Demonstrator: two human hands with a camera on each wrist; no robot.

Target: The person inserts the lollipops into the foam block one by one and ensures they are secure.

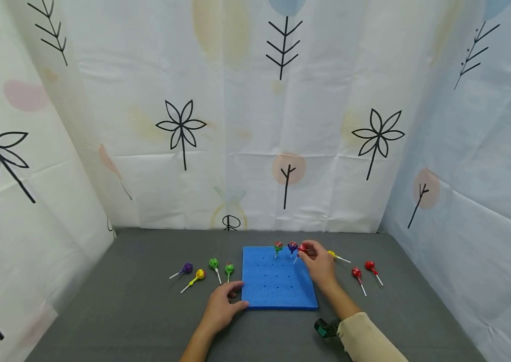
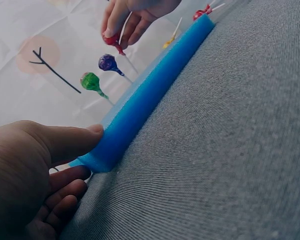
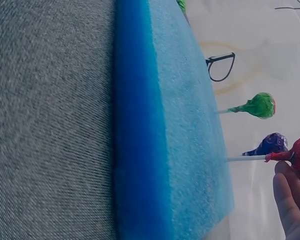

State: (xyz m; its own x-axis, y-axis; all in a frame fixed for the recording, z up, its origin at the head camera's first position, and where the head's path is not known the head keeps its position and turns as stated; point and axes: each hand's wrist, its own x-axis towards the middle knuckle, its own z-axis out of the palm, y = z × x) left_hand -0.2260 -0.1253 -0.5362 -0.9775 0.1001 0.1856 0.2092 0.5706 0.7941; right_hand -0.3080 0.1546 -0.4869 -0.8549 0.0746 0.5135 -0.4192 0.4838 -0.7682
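Note:
A blue foam board point(image 1: 278, 296) with small holes lies on the table. Along its far side a green lollipop point(image 1: 278, 246) and a purple lollipop point(image 1: 292, 246) stand on their sticks. My right hand point(image 1: 319, 264) pinches a red lollipop point(image 3: 296, 155) by its wrapped head. This one's white stick points down to the board beside the purple one; whether the tip is inside a hole cannot be told. My left hand point(image 1: 221, 307) holds the board's near left corner, with the thumb point(image 2: 77, 140) against the edge and the other fingers bent beside it.
Purple point(image 1: 187, 268), yellow point(image 1: 199, 274) and green lollipops point(image 1: 213, 263) lie left of the board. On the right lie another yellow lollipop point(image 1: 333, 254) and two red lollipops point(image 1: 370, 265). A patterned cloth point(image 1: 255, 191) hangs behind the grey table point(image 1: 146, 311).

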